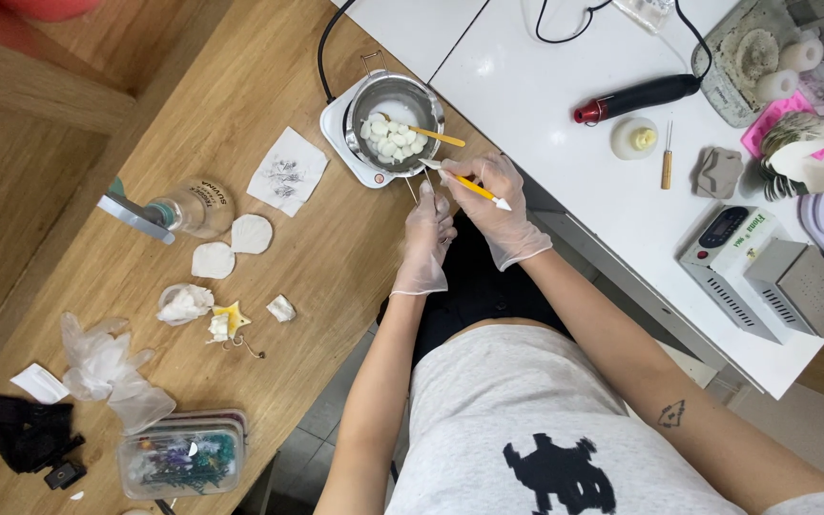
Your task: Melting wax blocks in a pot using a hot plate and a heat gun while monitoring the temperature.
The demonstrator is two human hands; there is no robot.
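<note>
Both my hands wear thin clear gloves. My right hand (500, 205) grips a yellow-handled tool with white ends (474, 187), held just right of a small metal pot (395, 122). The pot holds several white wax chunks and a yellow-handled stirrer (436, 136), and it stands on a white hot plate (343, 129). My left hand (428, 234) is closed below the pot, pinching something thin near the pot's wire handle; I cannot tell what.
On the wooden table lie shell-shaped white pieces (251, 233), a star piece (230, 319), a glass jar (193, 207), crumpled gloves (107, 367) and a clear box of pins (181, 458). The white table holds a red-tipped black heat tool (636, 97), a digital scale (731, 238) and moulds (765, 52).
</note>
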